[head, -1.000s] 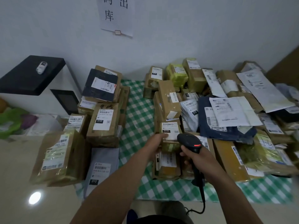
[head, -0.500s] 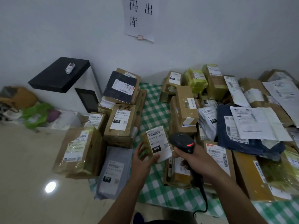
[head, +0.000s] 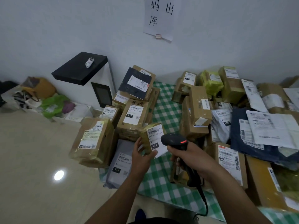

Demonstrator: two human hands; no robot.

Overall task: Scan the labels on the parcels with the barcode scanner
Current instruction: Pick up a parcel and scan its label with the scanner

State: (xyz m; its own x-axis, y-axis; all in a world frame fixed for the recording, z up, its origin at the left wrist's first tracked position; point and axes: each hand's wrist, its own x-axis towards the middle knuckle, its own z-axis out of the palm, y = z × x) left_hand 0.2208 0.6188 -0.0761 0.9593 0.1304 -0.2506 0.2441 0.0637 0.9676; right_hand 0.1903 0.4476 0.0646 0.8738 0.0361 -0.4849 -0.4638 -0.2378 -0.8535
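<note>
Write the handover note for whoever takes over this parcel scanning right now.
Left grip holds the small parcel, lifted, label facing the camera.
Right grip holds the barcode scanner, nose close to that label, red light on.
Other parcels: left stack and larger right heap, on the green checked cloth.
Done: which are scanned cannot be told.
Left: scan the held label, set it down, work through the rest.

The scanner [head: 175, 140] covers the right edge of the label [head: 154, 138] on the small parcel [head: 144, 138]; its fine print is too small to read. The right hand [head: 191, 156] hides the scanner's grip. The far-right parcels [head: 291, 97] run out of view.
</note>
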